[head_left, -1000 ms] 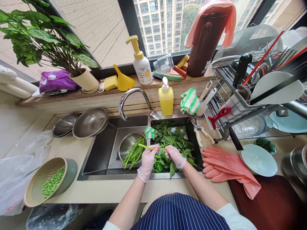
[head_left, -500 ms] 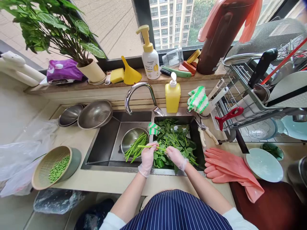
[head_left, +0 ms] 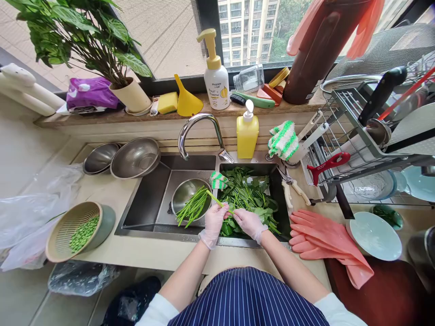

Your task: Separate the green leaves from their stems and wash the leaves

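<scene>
Two gloved hands (head_left: 215, 222) (head_left: 249, 223) on one green stem (head_left: 214, 198)

near the middle i see a mirror-bright chrome faucet (head_left: 202, 117) over a sink (head_left: 146, 203) of duller metal. thin, wrinkled, see-through plastic covers the left hand (head_left: 214, 222) and right hand (head_left: 250, 222). at lower right, pink gloves (head_left: 329, 242) look rubbery and matt. the sill (head_left: 81, 117) up top is rough wood, the green-striped cloth (head_left: 283, 141) right of centre fuzzy, the bowl (head_left: 134, 156) at mid-left satiny metal.
</scene>
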`<state>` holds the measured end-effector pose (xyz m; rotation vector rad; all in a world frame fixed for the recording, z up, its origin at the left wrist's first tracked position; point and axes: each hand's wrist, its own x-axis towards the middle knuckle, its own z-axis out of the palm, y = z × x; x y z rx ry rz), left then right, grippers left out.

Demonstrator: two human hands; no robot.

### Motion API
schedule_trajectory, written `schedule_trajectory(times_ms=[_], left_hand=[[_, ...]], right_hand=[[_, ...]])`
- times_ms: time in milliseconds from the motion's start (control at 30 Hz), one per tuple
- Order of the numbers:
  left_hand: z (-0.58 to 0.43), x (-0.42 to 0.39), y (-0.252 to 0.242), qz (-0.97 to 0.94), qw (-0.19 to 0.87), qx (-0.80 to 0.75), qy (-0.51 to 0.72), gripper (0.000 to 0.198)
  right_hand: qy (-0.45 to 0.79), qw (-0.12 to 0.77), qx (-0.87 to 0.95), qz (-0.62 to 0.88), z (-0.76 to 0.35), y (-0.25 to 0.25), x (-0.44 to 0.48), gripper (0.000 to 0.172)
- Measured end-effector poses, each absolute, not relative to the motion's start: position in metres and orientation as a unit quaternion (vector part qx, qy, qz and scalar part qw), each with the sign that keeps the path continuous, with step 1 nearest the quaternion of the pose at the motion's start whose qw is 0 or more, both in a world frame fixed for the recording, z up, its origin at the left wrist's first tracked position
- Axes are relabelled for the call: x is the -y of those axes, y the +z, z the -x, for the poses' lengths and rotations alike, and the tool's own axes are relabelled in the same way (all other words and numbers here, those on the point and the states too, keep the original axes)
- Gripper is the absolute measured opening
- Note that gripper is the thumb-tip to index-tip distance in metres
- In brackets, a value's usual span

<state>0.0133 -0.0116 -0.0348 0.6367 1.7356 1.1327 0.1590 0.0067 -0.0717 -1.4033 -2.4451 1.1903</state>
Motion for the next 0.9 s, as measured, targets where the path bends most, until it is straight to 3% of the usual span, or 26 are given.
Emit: schedule_trajectory(times_ms=[100,167,400,500,600,767,833,900], left_hand=[[-0.015,0.013,-0.032,-0.247,0.488,-0.714,0.437,0.018],[-0.016,0.015,-0.031,-0.234,0.503,-0.712,0.431,0.018],[-0.014,0.023,-0.031,-0.210,0.458,-0.676,0.538,0.027],[0.007,0.021,-0.031,-0.228,0.425,-0.661,0.575,0.029],[0.047,0.016,-0.036,-0.278,0.389,-0.722,0.500,0.032],[0.117,0.011,-0.059,-0.426,0.281,-0.845,0.158,0.029],[0.128,0.010,-0.070,-0.473,0.242,-0.845,0.058,0.032],[0.121,0.009,-0.076,-0.522,0.203,-0.827,0.040,0.041]], right_hand=[[0.319,-0.013,0.828,0.461,-0.154,-0.075,-0.002,0.027],[0.312,-0.002,0.821,0.479,-0.150,-0.080,0.003,0.026],[0.488,0.263,0.594,0.583,-0.134,-0.101,0.005,0.031],[0.543,0.310,0.488,0.609,-0.123,-0.105,-0.005,0.036],[0.565,0.295,0.484,0.599,-0.113,-0.100,-0.016,0.044],[0.444,0.241,0.564,0.653,-0.152,-0.097,-0.028,0.055],[0.361,0.172,0.561,0.725,-0.188,-0.106,-0.029,0.052],[0.321,0.037,0.549,0.771,-0.223,-0.117,-0.028,0.048]])
